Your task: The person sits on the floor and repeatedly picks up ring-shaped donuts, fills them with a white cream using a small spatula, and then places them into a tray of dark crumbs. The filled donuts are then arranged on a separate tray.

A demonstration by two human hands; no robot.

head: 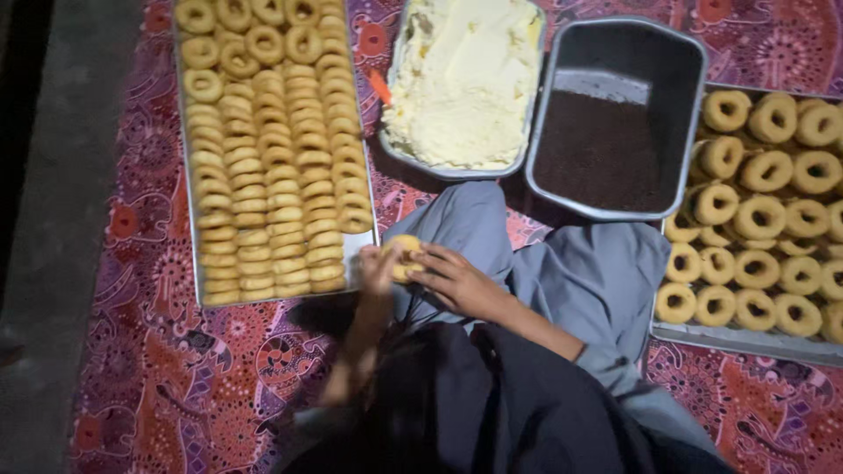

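Both your hands pinch one doughnut point(406, 255): left hand point(379, 268) cupped under it, right hand point(458, 281) fingers closed over its edge, just off the left tray's point(188, 219) near right corner. Keep the grip light, and hold it level over your lap.

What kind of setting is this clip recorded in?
Probably a home or small-scale doughnut-making spot on the floor: a patterned mat holds a tray of stacked doughnuts, a pan of pale cream and a pan of dark sprinkles.
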